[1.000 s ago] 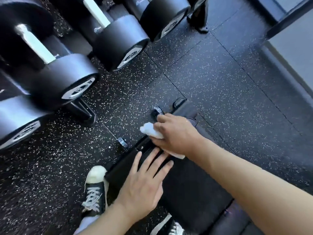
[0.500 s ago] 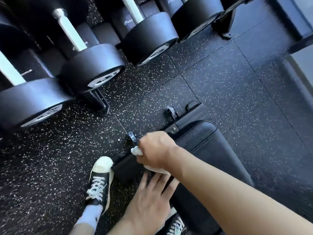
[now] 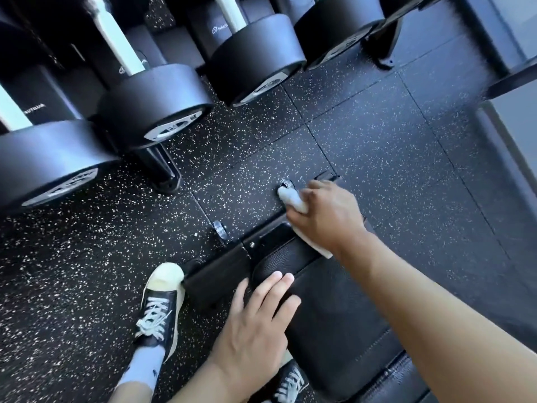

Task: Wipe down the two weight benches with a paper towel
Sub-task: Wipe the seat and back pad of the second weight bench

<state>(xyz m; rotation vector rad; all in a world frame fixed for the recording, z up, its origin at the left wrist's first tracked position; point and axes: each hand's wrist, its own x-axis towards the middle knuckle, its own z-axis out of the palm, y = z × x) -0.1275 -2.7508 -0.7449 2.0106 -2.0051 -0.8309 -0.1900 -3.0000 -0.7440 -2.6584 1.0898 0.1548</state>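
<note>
- The dumbbell rack [image 3: 162, 173] stands just beyond the bench's end, so space is tight.
- The weight bench [image 3: 334, 309] lies under both hands, pad end outward.
- The left hand [image 3: 255, 333] rests flat on it, fingers straight, likely bracing.
- The right hand [image 3: 325, 216] clutches the paper towel [image 3: 293, 199] at the pad's far end, seemingly wiping there.

I see black rubber floor [image 3: 363, 146] with white speckles, seams between tiles visible. On floor, under both hands: black weight bench [image 3: 334, 309], padded top, metal frame end [image 3: 220, 274] sticking out left of left hand [image 3: 255, 330]. Left hand lies flat on pad; right hand [image 3: 328, 216] presses paper towel [image 3: 293, 199] at far end of bench. Sneaker [image 3: 162, 303] stands on floor just left of left hand. Beyond right hand, rack foot [image 3: 164, 175] rests on floor under dumbbells [image 3: 157, 103].
</note>
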